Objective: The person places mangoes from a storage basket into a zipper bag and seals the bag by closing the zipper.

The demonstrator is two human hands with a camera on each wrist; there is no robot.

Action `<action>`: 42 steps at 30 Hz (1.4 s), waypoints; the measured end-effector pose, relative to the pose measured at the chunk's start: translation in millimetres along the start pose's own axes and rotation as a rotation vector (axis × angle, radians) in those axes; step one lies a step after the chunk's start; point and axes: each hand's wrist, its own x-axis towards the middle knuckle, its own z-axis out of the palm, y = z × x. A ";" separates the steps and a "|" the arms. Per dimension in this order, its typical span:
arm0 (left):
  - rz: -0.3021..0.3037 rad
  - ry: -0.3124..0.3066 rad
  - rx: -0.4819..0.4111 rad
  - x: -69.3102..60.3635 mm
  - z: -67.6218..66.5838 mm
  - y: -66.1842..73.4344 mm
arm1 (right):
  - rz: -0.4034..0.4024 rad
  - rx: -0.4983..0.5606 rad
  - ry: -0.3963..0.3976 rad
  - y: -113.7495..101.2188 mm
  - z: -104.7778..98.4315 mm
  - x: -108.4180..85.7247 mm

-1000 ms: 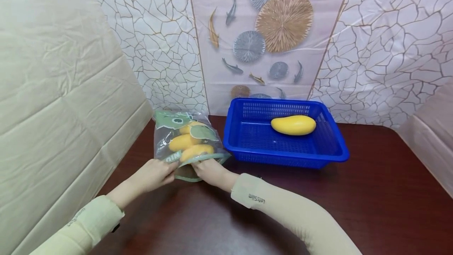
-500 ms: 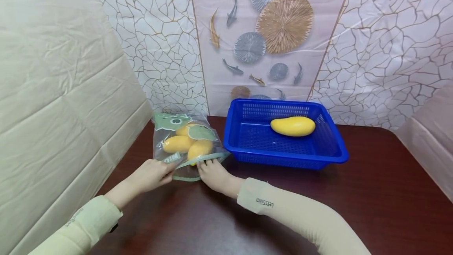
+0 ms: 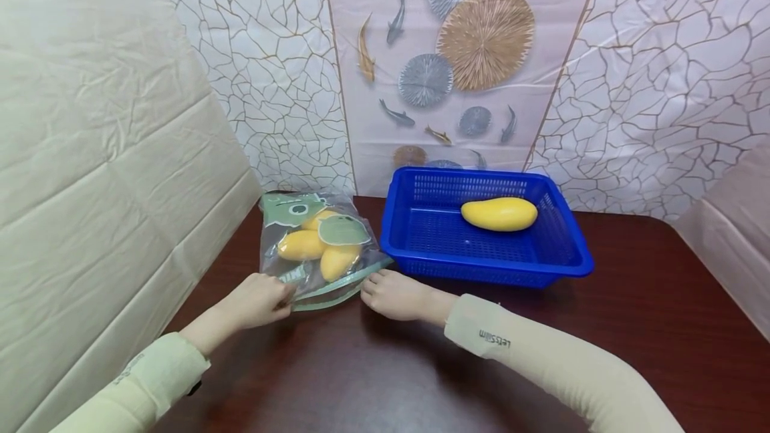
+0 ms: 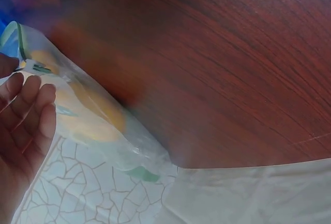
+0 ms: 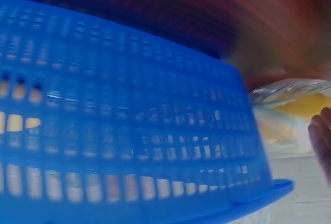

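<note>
A clear zip bag with green print (image 3: 345,231) lies on the table, its mouth edge facing the person. Inside it are yellow mangoes (image 3: 302,245); three show. At the mouth's left end the left hand (image 3: 255,299) pinches the edge between thumb and bent fingers; the left wrist view shows that hand (image 4: 23,115) beside the bag (image 4: 98,110). Just off the mouth's right end is the right hand (image 3: 398,296), empty, with loosely bent fingers. Only part of that hand (image 5: 321,136) shows in the right wrist view; whether it touches the bag is unclear.
A blue slotted basket (image 3: 481,269) stands right of the bag, close to its right corner, with one yellow mango (image 3: 499,214) in it. Dark red-brown tabletop (image 3: 650,326) extends in front and to the right. Patterned cloth (image 3: 289,85) hangs behind.
The right hand has come out of the bag's mouth and moved right. Mangoes inside have shifted, one turning more upright, and the mouth lies flatter. The left hand keeps its grip.
</note>
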 end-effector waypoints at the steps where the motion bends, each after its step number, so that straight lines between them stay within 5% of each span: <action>1: 0.002 -0.004 0.001 0.0 0.6 0.1 | -0.006 0.012 0.000 1.1 -0.8 -3.0; 10: 0.013 -0.019 -0.013 -2.0 3.3 0.4 | -0.017 0.067 0.008 10.9 -6.5 -19.7; 25: 0.017 -0.139 -0.095 0.3 -0.2 -0.3 | 0.041 0.091 0.100 27.4 -25.9 -39.9; 42: 0.122 -0.018 -0.077 30.7 -8.6 7.6 | 0.085 0.147 0.103 28.9 -51.3 -83.8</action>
